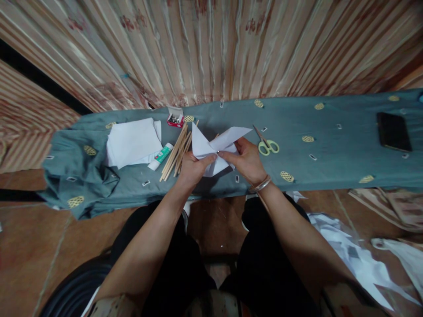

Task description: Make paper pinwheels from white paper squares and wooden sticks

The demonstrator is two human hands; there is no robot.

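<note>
Both my hands hold a white paper pinwheel [228, 137] above the cloth-covered table. My left hand [193, 168] is closed on its left side, with the thumb pressing near the centre. My right hand [248, 162], with a bangle at the wrist, grips the right side, its thumb close to a small dark pin [217, 152] at the middle. Folded blades stick out up and to the right. Just left of my left hand lies a bunch of wooden sticks [175, 154]. Green-handled scissors [266, 143] rest to the right of my right hand.
On the green patterned cloth [333, 154] lie a stack of white paper [132, 141], a glue stick [161, 156] and an opened red box of small metal pins [175, 119]. A black phone [394, 131] is at the far right. Paper scraps [357, 259] litter the floor. A curtain [211, 48] hangs behind.
</note>
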